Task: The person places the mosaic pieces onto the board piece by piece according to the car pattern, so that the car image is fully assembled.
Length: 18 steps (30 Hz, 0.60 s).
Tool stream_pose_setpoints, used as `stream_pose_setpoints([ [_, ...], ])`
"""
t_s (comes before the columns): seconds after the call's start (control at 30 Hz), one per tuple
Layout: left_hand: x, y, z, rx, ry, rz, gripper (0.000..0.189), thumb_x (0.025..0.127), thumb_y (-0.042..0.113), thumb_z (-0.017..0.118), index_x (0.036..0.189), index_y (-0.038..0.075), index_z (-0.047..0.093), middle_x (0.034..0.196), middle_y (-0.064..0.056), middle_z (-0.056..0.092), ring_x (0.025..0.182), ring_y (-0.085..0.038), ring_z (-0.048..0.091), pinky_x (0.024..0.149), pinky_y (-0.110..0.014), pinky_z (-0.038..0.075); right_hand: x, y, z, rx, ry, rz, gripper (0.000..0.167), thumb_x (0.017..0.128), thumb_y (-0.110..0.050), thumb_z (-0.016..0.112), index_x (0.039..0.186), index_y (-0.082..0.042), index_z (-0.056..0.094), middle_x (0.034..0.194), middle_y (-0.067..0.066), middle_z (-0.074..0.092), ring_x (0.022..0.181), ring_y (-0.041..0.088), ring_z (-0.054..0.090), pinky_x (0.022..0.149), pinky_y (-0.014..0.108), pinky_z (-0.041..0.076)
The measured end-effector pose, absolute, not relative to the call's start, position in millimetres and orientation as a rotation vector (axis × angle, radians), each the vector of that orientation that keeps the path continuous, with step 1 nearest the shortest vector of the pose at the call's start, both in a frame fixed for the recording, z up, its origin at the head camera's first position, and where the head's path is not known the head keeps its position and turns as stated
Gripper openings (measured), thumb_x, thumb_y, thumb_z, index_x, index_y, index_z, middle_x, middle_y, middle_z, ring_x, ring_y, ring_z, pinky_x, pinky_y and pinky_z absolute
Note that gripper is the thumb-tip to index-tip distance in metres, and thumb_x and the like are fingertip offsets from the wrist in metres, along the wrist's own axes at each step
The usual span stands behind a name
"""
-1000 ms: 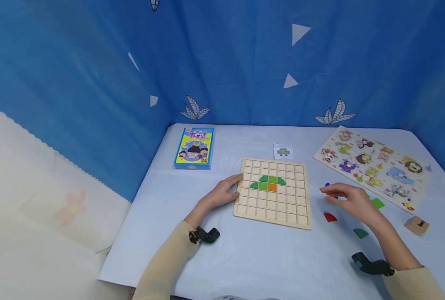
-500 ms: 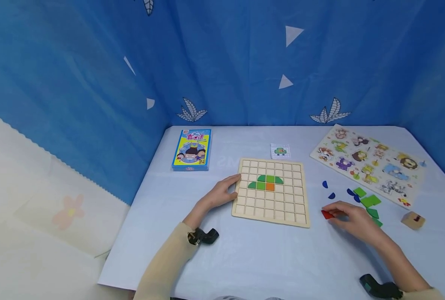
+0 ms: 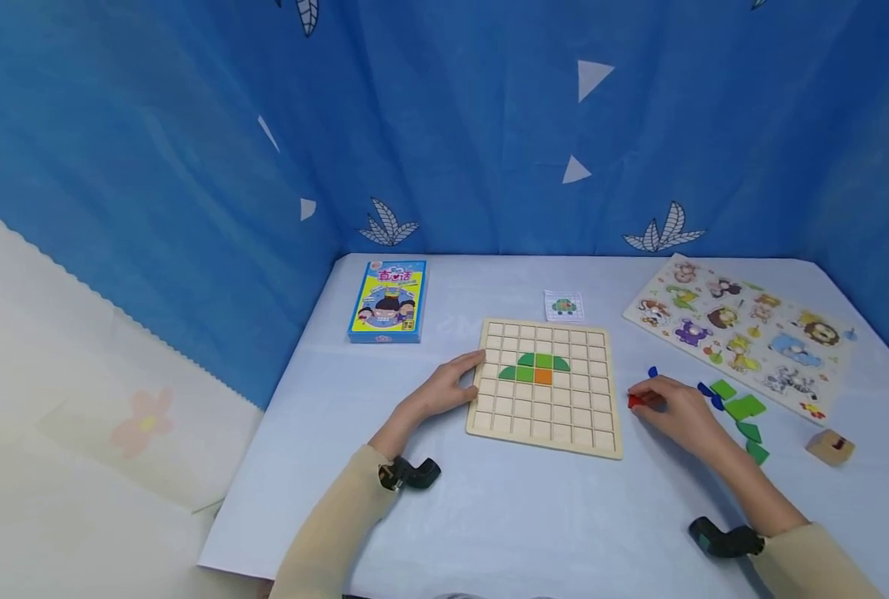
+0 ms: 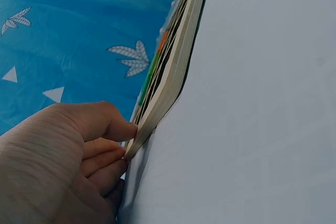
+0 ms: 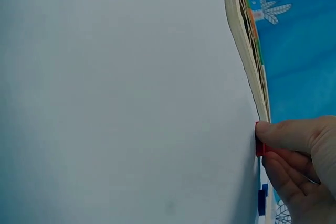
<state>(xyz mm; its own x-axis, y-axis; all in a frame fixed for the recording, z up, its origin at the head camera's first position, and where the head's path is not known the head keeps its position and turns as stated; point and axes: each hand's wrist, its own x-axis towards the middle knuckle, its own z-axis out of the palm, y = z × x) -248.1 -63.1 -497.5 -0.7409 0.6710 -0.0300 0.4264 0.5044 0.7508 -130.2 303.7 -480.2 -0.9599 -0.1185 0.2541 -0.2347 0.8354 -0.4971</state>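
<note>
My right hand (image 3: 678,412) pinches a red quarter-circle tile (image 3: 634,401) between thumb and fingertips, just right of the wooden grid board (image 3: 522,426). In the right wrist view the tile (image 5: 260,140) stands on edge under my thumb. Lying flat on the table, the board carries several green tiles (image 3: 525,373) and one orange square tile (image 3: 543,377) in its upper middle. My left hand (image 3: 441,389) rests at the board's left edge, thumb and fingertips touching it; the left wrist view shows the thumb against the board's side (image 4: 165,85).
Blue half-round pieces (image 3: 716,402) and several green tiles (image 3: 745,407) lie right of my right hand. Beyond them are an animal puzzle board (image 3: 657,318) and a wooden block (image 3: 831,448). A small pattern card (image 3: 564,306) and a blue-yellow box (image 3: 387,302) stand behind.
My right hand came down onto the red tile, took hold of it and carried it up and left toward the board. The left hand stayed at the board's edge.
</note>
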Motion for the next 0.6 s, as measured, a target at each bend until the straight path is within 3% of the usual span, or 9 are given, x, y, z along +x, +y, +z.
stream_pose_setpoints([
  [0.2,-249,-62,-497,0.919,2.446,1.06,0.065,0.089,0.008,0.058,0.147,0.004,0.03,0.152,-0.007,0.028,0.139,-0.02,0.022,0.112,-0.031,0.021,-131,303,-484,0.235,-2.816,0.826,0.035,0.073,0.006,0.074,0.108,0.002,0.067,0.101,0.018,0.065,0.088,0.034,0.063,0.073,0.049,0.054],
  [0.43,-251,-63,-495,0.931,2.449,1.067,0.066,0.088,0.008,0.058,0.147,0.004,0.03,0.152,-0.007,0.028,0.139,-0.02,0.022,0.112,-0.03,0.021,-140,297,-478,0.212,-2.737,0.842,0.029,0.076,0.003,0.074,0.104,0.002,0.068,0.094,0.015,0.067,0.083,0.034,0.064,0.068,0.049,0.054],
  [0.6,-249,-62,-496,0.926,2.431,1.078,0.065,0.089,0.008,0.058,0.147,0.003,0.03,0.152,-0.007,0.028,0.139,-0.02,0.022,0.112,-0.03,0.02,-155,274,-459,0.205,-2.734,0.951,0.027,0.081,-0.003,0.072,0.107,0.003,0.067,0.097,0.017,0.066,0.09,0.038,0.063,0.073,0.052,0.053],
])
